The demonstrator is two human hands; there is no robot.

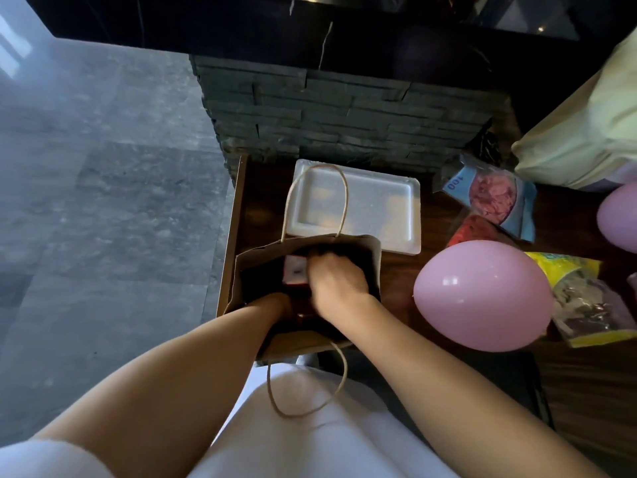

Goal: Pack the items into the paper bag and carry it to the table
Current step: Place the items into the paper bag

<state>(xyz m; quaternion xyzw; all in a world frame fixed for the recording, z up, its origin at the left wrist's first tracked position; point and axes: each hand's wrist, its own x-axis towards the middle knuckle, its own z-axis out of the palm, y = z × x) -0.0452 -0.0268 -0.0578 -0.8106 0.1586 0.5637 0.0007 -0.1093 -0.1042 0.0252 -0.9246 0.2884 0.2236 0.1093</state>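
Head view, one entry. Paper bag: brown, standing open at the near left corner of the dark wooden table, one twine handle arching over a white foam tray behind it, the other hanging toward the person. Right hand: inside the bag mouth, fingers curled down against a small white-and-red item; whether they grip it cannot be told. Left hand: sunk into the bag past the wrist, fingers hidden, state cannot be told. Beside the bag, right: pink balloon, blue packet, red packet, yellow packet.
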